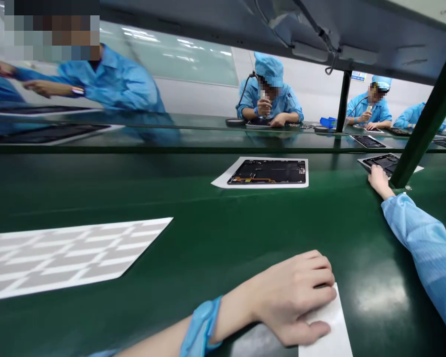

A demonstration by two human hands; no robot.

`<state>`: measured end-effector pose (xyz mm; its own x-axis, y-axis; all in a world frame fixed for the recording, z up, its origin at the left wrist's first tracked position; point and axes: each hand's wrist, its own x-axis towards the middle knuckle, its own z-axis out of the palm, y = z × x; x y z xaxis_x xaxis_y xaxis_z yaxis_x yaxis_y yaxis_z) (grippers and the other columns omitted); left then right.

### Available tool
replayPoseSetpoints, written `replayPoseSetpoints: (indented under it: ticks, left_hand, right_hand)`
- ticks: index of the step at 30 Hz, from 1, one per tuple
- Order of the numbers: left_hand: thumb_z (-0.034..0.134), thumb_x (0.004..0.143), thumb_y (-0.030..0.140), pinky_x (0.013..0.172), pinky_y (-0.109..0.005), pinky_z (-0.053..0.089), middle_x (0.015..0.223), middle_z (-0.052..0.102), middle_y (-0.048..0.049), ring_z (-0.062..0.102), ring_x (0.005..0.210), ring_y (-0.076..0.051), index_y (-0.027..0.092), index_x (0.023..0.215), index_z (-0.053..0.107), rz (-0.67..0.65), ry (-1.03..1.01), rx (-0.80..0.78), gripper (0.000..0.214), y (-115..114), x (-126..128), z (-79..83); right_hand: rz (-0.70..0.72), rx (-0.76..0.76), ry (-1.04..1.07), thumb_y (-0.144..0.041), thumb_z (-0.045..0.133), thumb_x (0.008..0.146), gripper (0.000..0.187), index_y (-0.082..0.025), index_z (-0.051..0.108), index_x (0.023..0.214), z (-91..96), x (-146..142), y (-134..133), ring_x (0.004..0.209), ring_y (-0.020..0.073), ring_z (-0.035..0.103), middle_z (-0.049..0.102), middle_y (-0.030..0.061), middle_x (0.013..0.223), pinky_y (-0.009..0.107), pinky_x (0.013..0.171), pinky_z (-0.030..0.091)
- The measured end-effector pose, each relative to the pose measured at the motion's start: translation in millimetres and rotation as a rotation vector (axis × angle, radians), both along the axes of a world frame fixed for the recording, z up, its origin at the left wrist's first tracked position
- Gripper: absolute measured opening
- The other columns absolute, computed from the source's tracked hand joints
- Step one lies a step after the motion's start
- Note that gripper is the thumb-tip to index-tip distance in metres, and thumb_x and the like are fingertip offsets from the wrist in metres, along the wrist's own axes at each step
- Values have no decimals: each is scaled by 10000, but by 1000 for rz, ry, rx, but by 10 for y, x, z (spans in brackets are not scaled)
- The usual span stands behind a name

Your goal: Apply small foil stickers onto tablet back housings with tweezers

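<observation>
My left hand (295,297) is low in the middle, palm down. Its fingers curl over the edge of a white sheet (329,329), with the thumb lying across it. My right hand (379,181) stretches far forward to the right. Its fingers close at the near edge of an opened tablet housing (384,161) on white paper; the fingertips are partly hidden. Another opened tablet housing (269,171), black inside with an orange flex cable, rests on its own white paper (223,182) between my hands and the far edge.
A white sheet with grey rectangles (59,255) lies on the green bench (193,198) at left. A green post (427,109) rises beside my right hand, and a shelf (208,25) hangs overhead. Across the divider, several people in blue sit working; one person (115,82) reaches left.
</observation>
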<state>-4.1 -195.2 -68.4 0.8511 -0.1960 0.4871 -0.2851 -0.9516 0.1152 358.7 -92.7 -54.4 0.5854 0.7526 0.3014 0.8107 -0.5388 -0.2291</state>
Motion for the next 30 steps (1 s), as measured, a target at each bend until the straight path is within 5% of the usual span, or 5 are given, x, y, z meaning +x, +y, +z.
replayPoseSetpoints:
  ticks: [9,15,21,25,30]
  left_hand:
    - [616,858,241,747,-332,496,792,660,-67,593,789,-205,152,823,630,42,52,-46,96,-43,2,32]
    - [591,854,242,714,-329,477,777,646,-65,569,766,-194,117,824,655,24,3,-34,143,-26,30,20]
    - [591,871,232,720,-327,472,796,656,-72,565,775,-196,116,823,663,13,-3,-9,144,25,45,28]
    - [574,934,226,772,-322,483,807,674,-77,581,801,-201,123,807,662,26,11,4,186,25,21,44]
    - [665,963,376,840,-325,498,965,718,-104,625,921,-228,84,970,673,118,26,-32,292,-125,-115,101]
  right_hand:
    - [-158,-134,-91,-313,669,987,358,-122,613,1284,29,204,297,1119,269,651,616,141,1308,458,931,573]
    - [-29,-158,-143,-314,667,988,342,-118,622,1265,95,45,265,1108,263,654,627,136,1287,455,932,569]
    - [196,-110,-195,-327,651,994,306,-118,636,1217,505,-518,182,1091,254,651,642,124,1244,453,941,548]
    - [441,-102,-238,-242,634,959,155,-116,670,1041,792,-874,-281,961,242,657,682,109,1065,396,876,526]
    - [796,-174,-256,-86,608,795,114,-161,656,867,930,-1040,-1447,802,226,650,669,74,872,295,749,498]
